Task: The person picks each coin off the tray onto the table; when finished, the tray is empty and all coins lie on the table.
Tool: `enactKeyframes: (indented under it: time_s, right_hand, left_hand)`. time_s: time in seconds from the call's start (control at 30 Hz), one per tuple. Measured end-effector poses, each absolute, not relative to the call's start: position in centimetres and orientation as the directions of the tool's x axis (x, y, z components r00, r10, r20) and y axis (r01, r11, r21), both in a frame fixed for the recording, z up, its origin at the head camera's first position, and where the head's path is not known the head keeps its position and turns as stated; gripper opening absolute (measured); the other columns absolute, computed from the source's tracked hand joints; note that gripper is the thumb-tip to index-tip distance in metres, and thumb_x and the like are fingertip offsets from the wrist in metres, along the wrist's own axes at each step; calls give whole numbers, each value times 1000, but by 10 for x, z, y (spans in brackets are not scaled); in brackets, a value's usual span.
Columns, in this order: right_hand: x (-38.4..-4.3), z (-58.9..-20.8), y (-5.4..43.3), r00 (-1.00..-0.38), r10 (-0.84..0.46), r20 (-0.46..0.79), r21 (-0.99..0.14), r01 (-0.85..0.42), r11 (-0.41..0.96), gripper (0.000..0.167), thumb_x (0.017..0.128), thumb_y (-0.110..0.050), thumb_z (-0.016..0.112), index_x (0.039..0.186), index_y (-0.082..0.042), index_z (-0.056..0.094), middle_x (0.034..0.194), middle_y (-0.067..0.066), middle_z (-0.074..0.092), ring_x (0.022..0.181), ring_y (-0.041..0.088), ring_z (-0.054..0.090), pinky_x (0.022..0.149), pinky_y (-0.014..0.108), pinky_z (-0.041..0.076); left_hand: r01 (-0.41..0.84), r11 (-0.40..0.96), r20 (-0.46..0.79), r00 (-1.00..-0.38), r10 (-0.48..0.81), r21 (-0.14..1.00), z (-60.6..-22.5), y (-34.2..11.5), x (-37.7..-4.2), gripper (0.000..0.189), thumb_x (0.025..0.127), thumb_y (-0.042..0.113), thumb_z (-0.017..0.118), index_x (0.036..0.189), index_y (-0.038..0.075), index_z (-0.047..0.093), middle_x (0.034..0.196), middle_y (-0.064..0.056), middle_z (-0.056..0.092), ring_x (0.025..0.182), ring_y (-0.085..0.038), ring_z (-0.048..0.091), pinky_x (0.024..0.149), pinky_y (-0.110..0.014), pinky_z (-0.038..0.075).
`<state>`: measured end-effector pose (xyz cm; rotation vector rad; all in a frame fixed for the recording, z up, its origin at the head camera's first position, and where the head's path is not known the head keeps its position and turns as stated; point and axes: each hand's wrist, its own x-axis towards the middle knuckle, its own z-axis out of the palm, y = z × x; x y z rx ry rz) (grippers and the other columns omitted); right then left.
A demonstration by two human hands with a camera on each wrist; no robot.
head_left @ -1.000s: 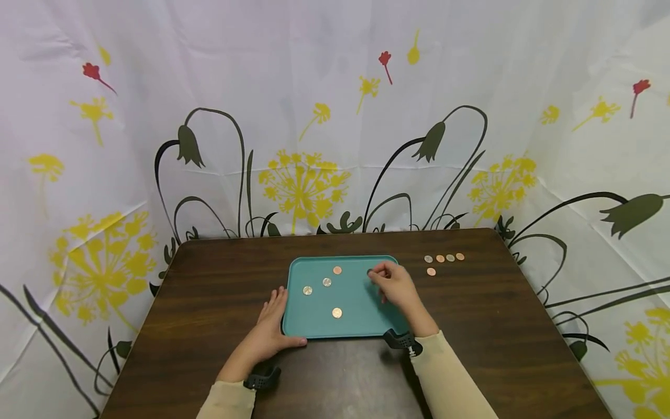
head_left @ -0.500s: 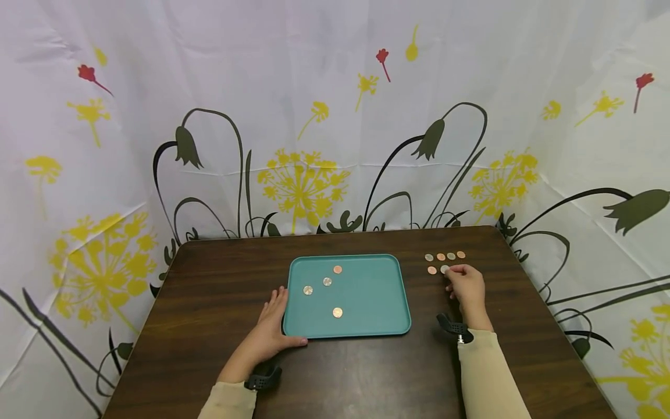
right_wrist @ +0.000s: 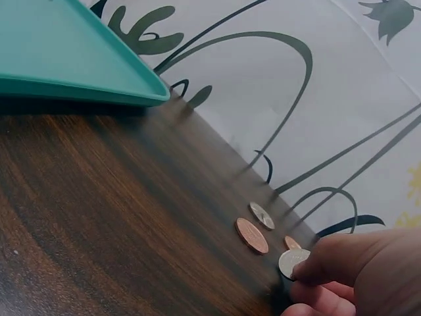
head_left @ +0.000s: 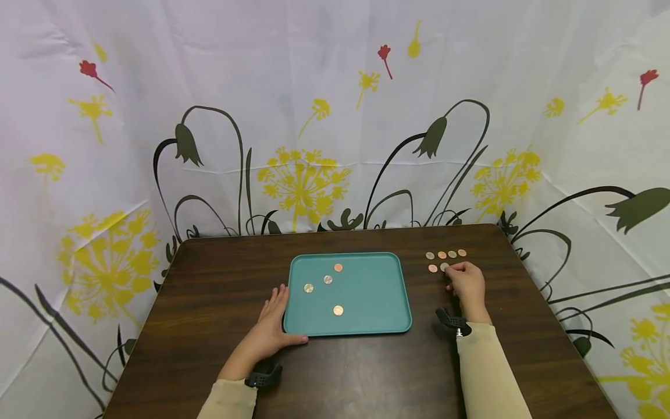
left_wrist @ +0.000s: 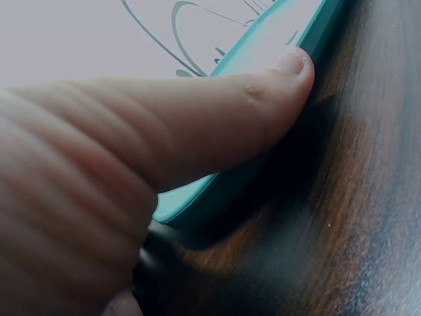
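Note:
My right hand [head_left: 467, 285] pinches a silver coin [right_wrist: 290, 263] by its edge, at or just over the table right of the teal tray [head_left: 374, 297]. Left of that coin lies a copper coin [head_left: 432, 268], with a row of silver and copper coins behind them. My left hand [head_left: 269, 326] rests at the tray's near left corner. Its fingers lie along the left side, and the thumb [left_wrist: 250, 112] reaches over the near rim. On the tray are a copper coin [head_left: 338, 267], a silver coin [head_left: 327, 280] and two shiny coins, one of them a pale coin [head_left: 309, 288].
The dark wooden table [head_left: 361, 378] carries the tray and the coins. A white curtain [head_left: 335, 87] printed with flowers hangs right behind its back edge and along both sides.
My right hand has moved from above the tray to the table on the right, carrying the silver coin to beside the front copper coin. My left hand has stayed at the tray.

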<state>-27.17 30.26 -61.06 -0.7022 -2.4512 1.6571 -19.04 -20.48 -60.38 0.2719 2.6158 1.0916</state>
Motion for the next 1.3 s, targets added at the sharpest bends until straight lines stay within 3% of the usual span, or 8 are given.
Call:
enactKeyframes:
  time_s: [0.17, 0.4, 0.67, 0.9, 1.07, 1.17, 1.3]
  right_hand:
    - [-272, -608, 301, -886, 429, -175, -897, 324, 303, 23, 102, -24, 74, 108, -2, 67, 80, 3, 66, 55, 13, 66, 50, 28, 51]
    - [-272, -609, 301, -880, 439, -182, -892, 335, 302, 24, 103, -23, 74, 114, -3, 66, 88, 6, 66, 56, 13, 65, 52, 27, 52]
    - [-271, -611, 301, -876, 444, -188, -891, 342, 299, 23, 103, -22, 73, 112, -2, 67, 80, 0, 67, 55, 13, 65, 50, 27, 52]
    - [-270, -606, 300, -881, 435, -186, -901, 330, 282, 26, 104, -22, 69, 118, 0, 71, 83, 2, 68, 57, 13, 65, 52, 27, 53]
    - [-264, -606, 289, -858, 493, -142, -926, 292, 241, 20, 104, -17, 65, 114, 0, 70, 78, -1, 63, 57, 11, 59, 49, 26, 49]
    - [-257, -603, 267, -872, 486, -54, -922, 230, 310, 16, 103, -16, 65, 107, -1, 71, 76, -3, 60, 62, 11, 54, 54, 27, 46]
    - [-252, -588, 222, -947, 320, 24, -869, 138, 475, 13, 100, -15, 68, 102, -4, 75, 76, -1, 59, 65, 15, 53, 59, 30, 44]
  left_hand:
    - [60, 693, -194, -939, 283, 718, -603, -204, -191, 145, 79, 44, 100, 175, 3, 0, 184, -19, -5, 171, -42, -10, 136, -67, -2]
    - [59, 694, -194, -940, 281, 717, -601, -204, -190, 144, 78, 44, 100, 175, 2, 1, 184, -20, -4, 171, -42, -10, 136, -67, -2]
    - [53, 695, -202, -939, 280, 717, -600, -204, -189, 143, 79, 44, 100, 175, 2, 2, 184, -20, -4, 171, -42, -9, 136, -67, -1]
    - [60, 690, -192, -940, 282, 722, -599, -205, -190, 143, 79, 44, 99, 175, 2, 2, 184, -20, -4, 171, -42, -9, 136, -67, -1]
    - [59, 693, -200, -937, 286, 719, -599, -204, -189, 143, 79, 44, 99, 174, 1, 2, 184, -21, -4, 171, -43, -9, 136, -67, -1]
    - [52, 694, -209, -935, 286, 718, -598, -204, -188, 143, 79, 44, 99, 174, 1, 2, 184, -21, -4, 171, -43, -9, 136, -67, -2]
    - [54, 693, -201, -938, 282, 719, -597, -203, -189, 142, 79, 43, 99, 174, 1, 2, 184, -20, -3, 171, -43, -9, 136, -67, -2]
